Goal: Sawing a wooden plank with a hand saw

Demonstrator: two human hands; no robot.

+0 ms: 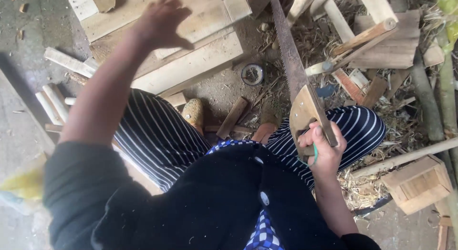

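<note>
Saw and planks seen from above.
Right hand closed around saw handle, blade pointing away over debris; left hand open, fingers spread, over planks, holding nothing.

Your right hand grips a handsaw with a pale, smooth wooden handle and a dull, rust-brown metal blade, matt all along. Your left hand rests on a frame of boards made of bare, light, unvarnished wood with a rough-sawn look. The floor is grey, gritty concrete strewn with dry wood shavings.
</note>
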